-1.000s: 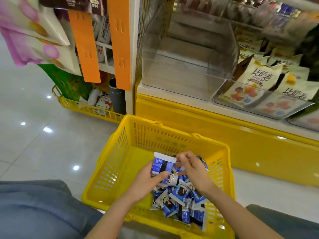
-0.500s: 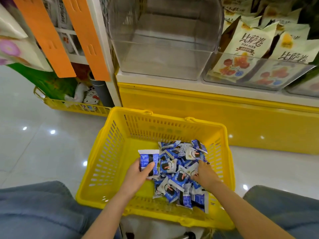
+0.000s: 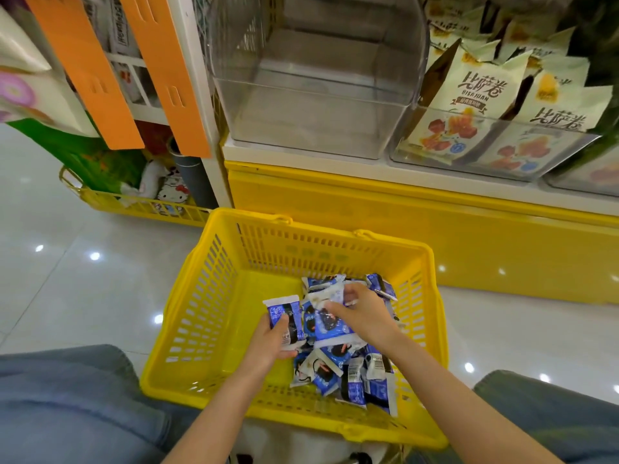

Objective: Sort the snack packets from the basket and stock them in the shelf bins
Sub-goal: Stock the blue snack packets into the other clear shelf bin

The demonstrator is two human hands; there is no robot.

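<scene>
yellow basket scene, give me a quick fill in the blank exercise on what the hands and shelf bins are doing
1. The blue snack packets lie heaped in a ____ basket.
2. The right hand pinches a top packet on the heap, while the ____ hand grips a single packet.
3. The clear shelf bin directly above the basket is ____.

Missing words: yellow; left; empty.

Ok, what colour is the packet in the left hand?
The packet is blue with a black band and white ends; the head view shows it best.
</scene>
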